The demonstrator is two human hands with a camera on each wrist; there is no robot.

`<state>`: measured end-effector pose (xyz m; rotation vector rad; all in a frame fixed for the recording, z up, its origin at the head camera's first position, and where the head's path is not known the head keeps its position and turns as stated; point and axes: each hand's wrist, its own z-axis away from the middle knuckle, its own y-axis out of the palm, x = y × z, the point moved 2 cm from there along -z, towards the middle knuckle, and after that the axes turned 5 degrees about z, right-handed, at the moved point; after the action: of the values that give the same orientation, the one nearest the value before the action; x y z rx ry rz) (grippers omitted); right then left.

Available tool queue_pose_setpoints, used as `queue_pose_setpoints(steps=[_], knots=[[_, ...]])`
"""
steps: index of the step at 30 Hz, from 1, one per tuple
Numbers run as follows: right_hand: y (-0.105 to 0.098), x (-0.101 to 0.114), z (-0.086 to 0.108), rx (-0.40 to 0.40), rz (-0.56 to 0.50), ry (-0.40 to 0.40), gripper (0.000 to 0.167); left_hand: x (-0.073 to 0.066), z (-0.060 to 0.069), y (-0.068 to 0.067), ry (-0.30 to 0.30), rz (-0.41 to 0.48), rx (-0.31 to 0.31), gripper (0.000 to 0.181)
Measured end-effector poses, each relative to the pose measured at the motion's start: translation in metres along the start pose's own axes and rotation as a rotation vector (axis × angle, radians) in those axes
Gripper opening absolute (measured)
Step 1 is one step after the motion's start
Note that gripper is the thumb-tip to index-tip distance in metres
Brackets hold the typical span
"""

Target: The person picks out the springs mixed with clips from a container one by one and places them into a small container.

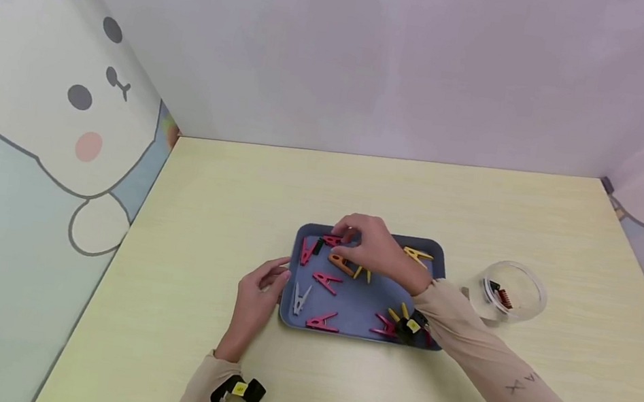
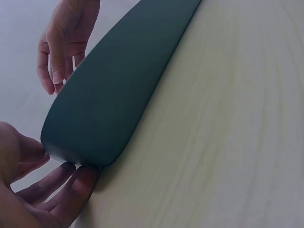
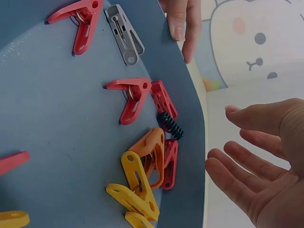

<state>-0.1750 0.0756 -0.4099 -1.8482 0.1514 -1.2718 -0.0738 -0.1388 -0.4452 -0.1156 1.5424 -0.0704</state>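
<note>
A blue-grey tray [image 1: 360, 302] holds several plastic clothespins. My left hand [image 1: 259, 298] touches the tray's left end with relaxed fingers; in the left wrist view the fingertips [image 2: 84, 180] rest against the outer wall. Over the tray's far left part hovers my right hand [image 1: 374, 246]. Its thumb and fingers are apart with nothing between them in the right wrist view. Near it lie an orange clothespin [image 3: 154, 152], a yellow clothespin [image 3: 138, 183], red clothespins [image 3: 133, 97] and a small black coiled piece [image 3: 171, 125]. A grey clothespin [image 1: 300, 299] lies by the left wall.
A clear round container [image 1: 529, 309] stands right of the tray, with small dark and reddish-brown pieces inside. The light wood-grain table [image 1: 203, 212] meets a pale wall [image 1: 378, 65] behind. More red clothespins [image 1: 322, 320] lie along the tray's near side.
</note>
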Motion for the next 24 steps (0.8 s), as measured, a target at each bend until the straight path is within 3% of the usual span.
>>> queue_pose_setpoints(steps=[12, 24], knots=[[0.015, -0.003, -0.01, 0.042, -0.004, -0.003, 0.027, -0.001, 0.001, 0.002, -0.028, -0.02, -0.021, 0.029], [0.021, -0.001, -0.019, 0.073, 0.012, 0.025, 0.026, -0.003, 0.0, 0.003, -0.007, -0.013, -0.007, 0.029]])
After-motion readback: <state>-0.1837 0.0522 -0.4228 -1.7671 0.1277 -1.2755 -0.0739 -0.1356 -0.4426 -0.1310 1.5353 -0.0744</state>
